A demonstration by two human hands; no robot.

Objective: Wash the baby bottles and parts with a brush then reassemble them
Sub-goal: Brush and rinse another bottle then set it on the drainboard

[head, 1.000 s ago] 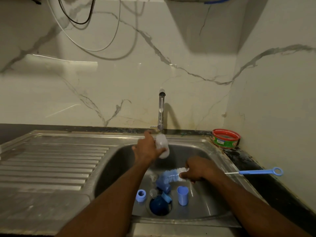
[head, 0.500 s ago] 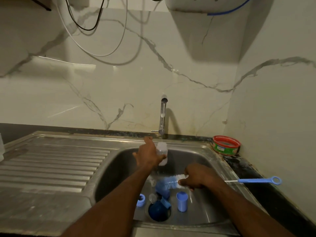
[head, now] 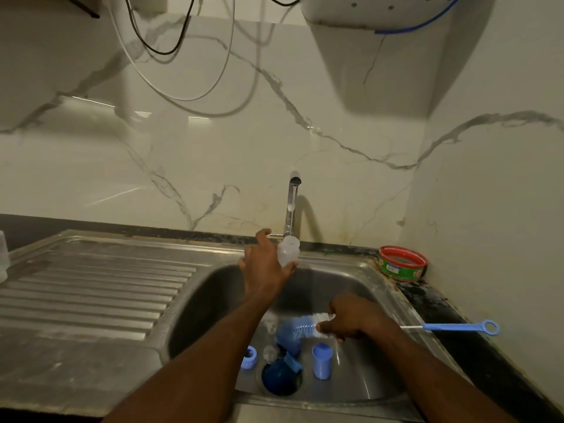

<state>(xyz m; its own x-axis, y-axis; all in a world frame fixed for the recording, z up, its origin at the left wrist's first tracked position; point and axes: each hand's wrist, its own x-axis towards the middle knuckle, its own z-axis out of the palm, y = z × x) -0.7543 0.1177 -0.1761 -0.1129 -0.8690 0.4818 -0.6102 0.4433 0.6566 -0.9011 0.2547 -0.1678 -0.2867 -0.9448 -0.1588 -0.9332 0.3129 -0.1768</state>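
**Bottle held up at the tap, brush low in the basin**

Where the sink [head: 393, 303] floor lies nearest the camera, loose parts sit around the drain: a dark blue round piece [head: 279, 377] in the drain hole, a blue ring [head: 248, 357] to its left, a small clear part [head: 270, 352] that may be a nipple, though it is too blurred to be sure, and an upright blue cap [head: 322, 360] to the right.

Just above these, the right hand [head: 354, 320] grips the bottle brush [head: 308, 326], fingers curled round it where the bristles meet the wire stem. The blue and white bristle head points left over the basin; the blue handle [head: 457, 327], with its ring end, sticks out to the right past the sink rim, over the dark tabletop [head: 476, 355].

Farther back, the left hand [head: 264, 264] holds the clear baby bottle [head: 288, 250] raised at the base of the tap [head: 291, 206], fingers wrapped round its lower body, the forefinger lifted.

A ribbed steel draining board [head: 91, 288] stretches left. In the far right corner a red-rimmed round tin [head: 401, 264] rests against the marble wall [head: 183, 163].
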